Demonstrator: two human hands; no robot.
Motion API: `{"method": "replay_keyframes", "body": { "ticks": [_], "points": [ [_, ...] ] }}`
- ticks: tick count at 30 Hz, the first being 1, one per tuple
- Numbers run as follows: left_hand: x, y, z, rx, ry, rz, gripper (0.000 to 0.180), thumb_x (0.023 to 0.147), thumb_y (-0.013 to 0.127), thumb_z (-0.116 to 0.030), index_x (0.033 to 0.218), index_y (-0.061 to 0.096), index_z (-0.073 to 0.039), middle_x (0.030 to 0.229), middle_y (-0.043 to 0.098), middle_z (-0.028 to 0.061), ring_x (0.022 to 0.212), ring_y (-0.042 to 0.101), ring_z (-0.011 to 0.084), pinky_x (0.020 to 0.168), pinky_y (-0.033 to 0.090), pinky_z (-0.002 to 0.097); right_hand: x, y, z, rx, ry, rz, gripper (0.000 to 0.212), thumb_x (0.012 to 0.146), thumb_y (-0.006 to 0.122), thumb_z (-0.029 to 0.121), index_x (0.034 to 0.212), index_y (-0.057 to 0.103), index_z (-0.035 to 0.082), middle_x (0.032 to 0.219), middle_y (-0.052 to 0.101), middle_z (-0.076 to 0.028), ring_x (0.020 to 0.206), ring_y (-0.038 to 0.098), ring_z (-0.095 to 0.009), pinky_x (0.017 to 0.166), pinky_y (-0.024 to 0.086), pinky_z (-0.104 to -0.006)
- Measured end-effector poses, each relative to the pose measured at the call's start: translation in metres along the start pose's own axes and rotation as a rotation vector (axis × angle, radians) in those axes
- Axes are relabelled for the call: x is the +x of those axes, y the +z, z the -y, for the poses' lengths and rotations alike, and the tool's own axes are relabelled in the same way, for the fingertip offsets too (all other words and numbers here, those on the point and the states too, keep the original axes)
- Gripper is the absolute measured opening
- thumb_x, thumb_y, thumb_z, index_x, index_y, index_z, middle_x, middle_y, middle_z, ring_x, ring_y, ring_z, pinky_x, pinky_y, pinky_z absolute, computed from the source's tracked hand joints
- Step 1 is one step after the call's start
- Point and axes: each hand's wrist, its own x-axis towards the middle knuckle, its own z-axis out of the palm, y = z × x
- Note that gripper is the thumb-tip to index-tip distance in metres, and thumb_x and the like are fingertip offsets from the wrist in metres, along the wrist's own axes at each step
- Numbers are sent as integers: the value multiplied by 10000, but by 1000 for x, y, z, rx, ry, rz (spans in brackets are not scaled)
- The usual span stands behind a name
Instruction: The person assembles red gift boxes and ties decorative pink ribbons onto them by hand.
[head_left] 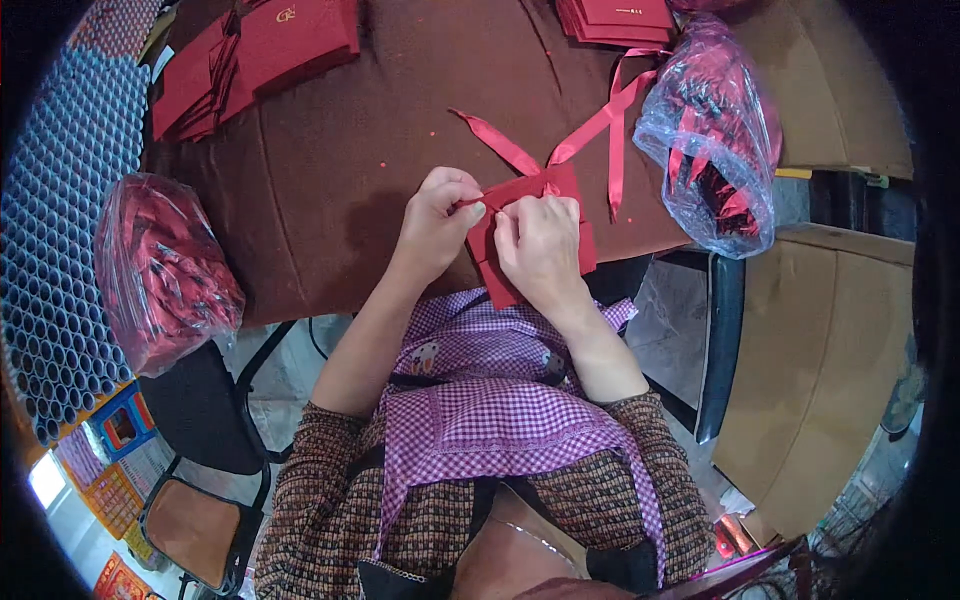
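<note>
At the table's front edge, both my hands work on a flat red paper piece [508, 290] with folded flaps, which partly overhangs the edge. My left hand [432, 228] pinches its upper left corner between thumb and fingers. Across its middle lies my right hand [542, 248], fingers curled down by a pink-red ribbon at the top; what its fingertips grip is hidden. One ribbon tail [500, 145] stretches up to the left. Another ribbon [592, 130] runs up to the right, near a clear plastic bag.
Stacks of red paper pieces [290, 45] with gold print lie at the far left, another stack [620, 20] at the far right. Plastic bags of red ribbon sit at the left [170, 280] and right [715, 130] edges. Cardboard [815, 370] stands to the right, chairs [195, 525] lower left.
</note>
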Motion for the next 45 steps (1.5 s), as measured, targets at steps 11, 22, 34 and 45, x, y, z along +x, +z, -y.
{"method": "replay_keyframes", "body": {
  "ticks": [11,22,34,45],
  "points": [
    [0,-3,0,64,-10,52,87,805,644,4,887,656,31,1015,583,54,808,517,99,705,423,235,-1,1,-2,60,27,38,123,760,697,77,768,576,59,714,592,-79,697,557,-265,745,393,-404],
    [-4,6,6,53,84,-27,86,793,639,53,873,632,24,1017,577,74,876,564,137,743,461,260,-2,8,3,-70,-39,34,141,743,692,54,790,559,47,731,574,-102,738,552,-285,765,385,-421],
    [8,-1,-5,544,101,155,181,739,699,-52,914,688,-7,933,589,144,913,558,318,844,450,395,-6,11,-11,-73,-43,41,119,749,665,82,755,549,54,701,561,-90,721,520,-267,735,363,-417],
    [12,-3,-6,541,115,189,118,745,705,-91,844,700,-28,804,643,98,801,568,274,761,459,369,-5,6,-8,-45,-14,75,113,749,657,67,721,551,41,696,584,-119,721,542,-291,720,370,-428]
  ]
}}
